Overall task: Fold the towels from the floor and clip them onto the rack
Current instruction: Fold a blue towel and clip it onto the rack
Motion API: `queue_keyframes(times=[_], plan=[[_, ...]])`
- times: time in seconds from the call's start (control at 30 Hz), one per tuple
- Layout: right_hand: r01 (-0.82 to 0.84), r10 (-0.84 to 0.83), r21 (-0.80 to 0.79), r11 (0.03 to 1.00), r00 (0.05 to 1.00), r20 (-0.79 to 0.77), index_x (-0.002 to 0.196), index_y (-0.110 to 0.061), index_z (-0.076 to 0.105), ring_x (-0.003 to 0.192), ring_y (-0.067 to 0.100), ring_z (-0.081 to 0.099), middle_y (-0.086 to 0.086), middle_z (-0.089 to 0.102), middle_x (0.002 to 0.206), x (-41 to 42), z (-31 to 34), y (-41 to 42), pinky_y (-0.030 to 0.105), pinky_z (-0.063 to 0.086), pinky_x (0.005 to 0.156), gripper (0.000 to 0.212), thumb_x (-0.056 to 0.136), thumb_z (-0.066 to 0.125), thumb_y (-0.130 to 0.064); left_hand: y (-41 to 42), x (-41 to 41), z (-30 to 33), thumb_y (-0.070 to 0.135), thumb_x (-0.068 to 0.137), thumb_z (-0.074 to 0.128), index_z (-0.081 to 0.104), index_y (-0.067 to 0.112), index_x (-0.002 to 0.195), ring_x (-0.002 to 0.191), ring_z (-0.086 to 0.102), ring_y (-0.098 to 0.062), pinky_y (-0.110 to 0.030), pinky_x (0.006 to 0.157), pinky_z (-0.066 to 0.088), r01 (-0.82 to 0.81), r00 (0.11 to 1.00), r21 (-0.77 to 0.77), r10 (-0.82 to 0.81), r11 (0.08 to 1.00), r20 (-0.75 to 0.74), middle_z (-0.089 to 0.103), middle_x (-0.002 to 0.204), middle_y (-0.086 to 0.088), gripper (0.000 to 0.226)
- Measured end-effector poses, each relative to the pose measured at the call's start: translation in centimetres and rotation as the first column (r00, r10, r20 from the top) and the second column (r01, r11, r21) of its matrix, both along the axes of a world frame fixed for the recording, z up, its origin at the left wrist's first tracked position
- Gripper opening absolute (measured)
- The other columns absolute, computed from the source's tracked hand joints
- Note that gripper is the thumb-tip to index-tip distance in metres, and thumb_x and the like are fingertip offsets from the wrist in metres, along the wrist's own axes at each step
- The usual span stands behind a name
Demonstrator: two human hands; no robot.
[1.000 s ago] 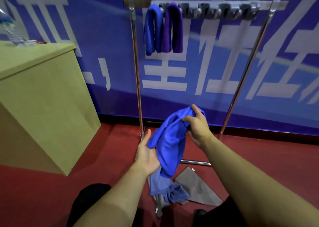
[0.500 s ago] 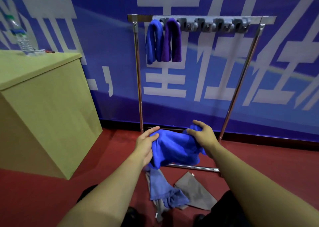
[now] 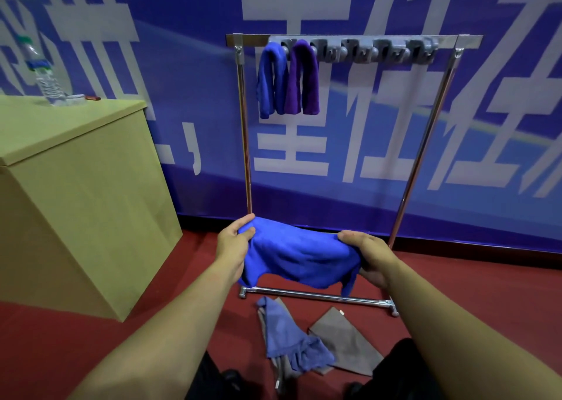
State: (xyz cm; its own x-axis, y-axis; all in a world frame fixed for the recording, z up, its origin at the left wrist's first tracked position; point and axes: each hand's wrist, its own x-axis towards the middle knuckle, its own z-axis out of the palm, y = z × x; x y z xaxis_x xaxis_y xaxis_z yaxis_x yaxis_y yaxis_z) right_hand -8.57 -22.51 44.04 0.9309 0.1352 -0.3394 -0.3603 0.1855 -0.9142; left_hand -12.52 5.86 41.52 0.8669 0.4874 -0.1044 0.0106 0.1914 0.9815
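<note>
While both hands — left hand (image 3: 232, 244), right hand (image 3: 369, 256) — pinch blue towel (image 3: 296, 256) edges, fingers seemingly curled, rack (image 3: 424, 144) behind

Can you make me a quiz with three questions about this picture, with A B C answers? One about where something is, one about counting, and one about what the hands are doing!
1. Where is the water bottle?
A. On the wooden cabinet
B. On the floor
C. Hanging on the rack

2. How many towels hang clipped on the rack?
A. None
B. Two
C. Five

3. What are the hands doing with the bright blue towel?
A. Nothing, it lies on the floor
B. Only one hand touches it
C. Both grip it, stretched between them

Answers:
1 A: the bottle stands on the cabinet top at the left.
2 B: a blue towel and a purple towel hang side by side.
3 C: the left hand and right hand each hold an end.
</note>
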Motion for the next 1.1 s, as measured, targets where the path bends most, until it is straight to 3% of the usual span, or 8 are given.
queue_keyframes(times=[0.1,0.17,0.27,0.4,0.57,0.83,1.0,1.1], plan=[[-0.136,0.152,0.116,0.984,0.978,-0.144,0.113,0.006,0.068,0.092,0.03,0.068,0.02,0.071,0.108,-0.2,0.7,0.0,0.038,0.053,0.082,0.032,0.094,0.062,-0.018,0.3,0.1,-0.2,-0.003,0.091,0.062,0.077,0.033,0.103,0.116,0.066,-0.023,-0.044,0.108,0.047,0.004,1.0,-0.005,-0.004,1.0,0.009,0.072,0.119,-0.003,0.04],[-0.214,0.234,0.104,0.971,0.938,-0.256,0.097,0.001,0.071,0.082,0.029,0.07,0.016,0.073,0.096,-0.1,0.5,0.0,0.04,0.053,0.079,0.032,0.094,0.062,-0.03,0.4,0.2,-0.1,-0.003,0.092,0.06,0.076,0.03,0.107,0.117,0.065,-0.024,-0.045,0.108,0.047,-0.006,1.0,-0.027,0.006,1.0,0.025,0.071,0.121,-0.005,0.039],[-0.269,0.286,0.097,0.958,0.89,-0.355,0.104,-0.008,0.06,0.083,0.03,0.068,0.014,0.069,0.099,-0.3,-0.2,0.2,0.039,0.056,0.076,0.034,0.091,0.065,-0.039,0.3,0.3,0.2,-0.005,0.094,0.058,0.074,0.024,0.114,0.117,0.065,-0.026,-0.046,0.108,0.048,-0.012,0.999,-0.061,0.015,0.998,0.05,0.07,0.122,-0.009,0.039],[-0.268,0.303,0.156,0.951,0.908,-0.289,0.1,-0.011,0.067,0.082,0.026,0.07,0.01,0.073,0.095,-0.8,-0.3,0.9,0.037,0.054,0.079,0.019,0.097,0.056,-0.027,0.3,0.2,0.5,-0.006,0.093,0.057,0.073,0.024,0.112,0.117,0.065,-0.028,-0.046,0.108,0.048,0.01,0.999,-0.06,-0.007,0.998,0.05,0.07,0.122,-0.01,0.039],[-0.124,0.152,0.134,0.983,0.963,-0.221,0.128,-0.012,0.062,0.094,0.028,0.067,0.011,0.069,0.115,-0.3,0.2,0.4,0.039,0.052,0.077,0.032,0.096,0.057,-0.014,1.6,0.0,0.1,-0.002,0.091,0.062,0.074,0.025,0.115,0.115,0.066,-0.025,-0.045,0.107,0.049,0.003,1.0,0.008,-0.004,1.0,0.013,0.071,0.12,-0.005,0.038],[-0.012,0.082,0.284,0.959,0.969,-0.233,0.096,-0.014,0.069,0.07,0.029,0.073,0.015,0.075,0.084,-0.5,0.2,-0.5,0.044,0.051,0.079,0.011,0.095,0.059,-0.016,2.4,-0.3,-0.5,-0.002,0.09,0.063,0.075,0.028,0.112,0.115,0.067,-0.026,-0.046,0.106,0.049,0.002,1.0,-0.024,-0.001,1.0,0.024,0.07,0.122,-0.008,0.039],[0.048,0.051,0.436,0.899,0.976,-0.213,0.108,-0.017,0.065,0.065,0.029,0.073,0.014,0.074,0.076,-1.1,1.2,0.0,0.041,0.059,0.06,0.016,0.1,0.052,-0.019,2.3,-0.1,-0.3,-0.004,0.091,0.062,0.076,0.028,0.108,0.114,0.067,-0.029,-0.047,0.105,0.05,-0.009,1.0,-0.06,0.01,0.998,0.024,0.071,0.12,-0.011,0.039],[0.041,0.059,0.47,0.882,0.979,-0.196,0.127,-0.019,0.063,0.08,0.031,0.075,0.016,0.076,0.097,-1.0,1.2,0.0,0.042,0.061,0.06,0.029,0.099,0.053,-0.016,2.5,-0.1,-0.2,-0.003,0.091,0.062,0.076,0.029,0.107,0.113,0.067,-0.029,-0.047,0.104,0.05,-0.011,1.0,-0.069,0.013,0.998,0.024,0.07,0.12,-0.011,0.039]])
